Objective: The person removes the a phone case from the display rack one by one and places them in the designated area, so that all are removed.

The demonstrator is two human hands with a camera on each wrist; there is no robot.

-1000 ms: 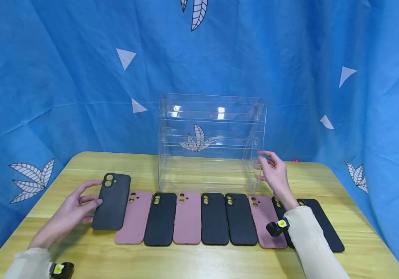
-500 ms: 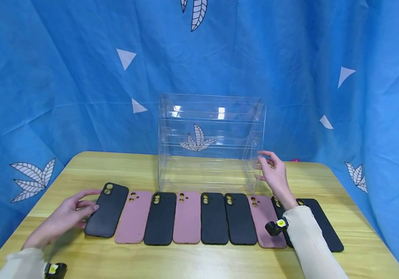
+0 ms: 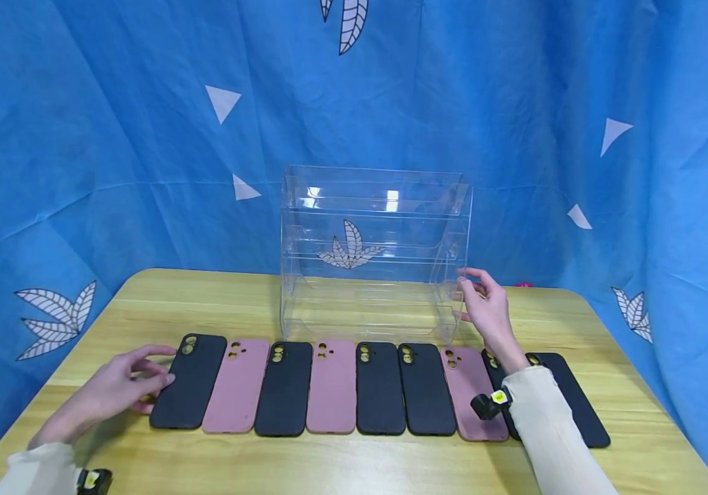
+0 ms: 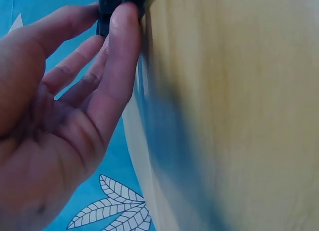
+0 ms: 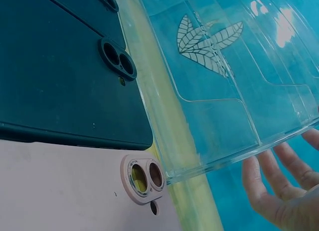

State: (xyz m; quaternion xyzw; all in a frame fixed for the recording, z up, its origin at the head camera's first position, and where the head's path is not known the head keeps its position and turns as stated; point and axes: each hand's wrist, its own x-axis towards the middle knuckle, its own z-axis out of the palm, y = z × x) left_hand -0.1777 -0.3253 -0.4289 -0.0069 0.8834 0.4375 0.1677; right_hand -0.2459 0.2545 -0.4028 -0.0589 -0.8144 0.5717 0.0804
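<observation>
My left hand [image 3: 113, 385] pinches the left edge of a black phone case [image 3: 188, 385] at the left end of the row. In the left wrist view, the thumb and fingertips meet on the dark case [image 4: 112, 9], most of which lies out of frame. My right hand [image 3: 489, 313] is at the lower right side of a clear, tiered display rack [image 3: 379, 212]. Seen from the right wrist, its fingers [image 5: 255, 183] are gently bent with tips at the outside of the rack's side panel.
Several more black and pink phone cases lie side by side along the table [image 3: 354, 464], including a pink one [image 3: 332, 392] in the middle. My right forearm partly covers a black case [image 3: 577, 405] at the right end. A blue curtain [image 3: 144, 137] hangs behind.
My left hand has moved left and down with the black phone case, which now lies in line beside the leftmost pink one. The right hand and the rack have stayed in place.
</observation>
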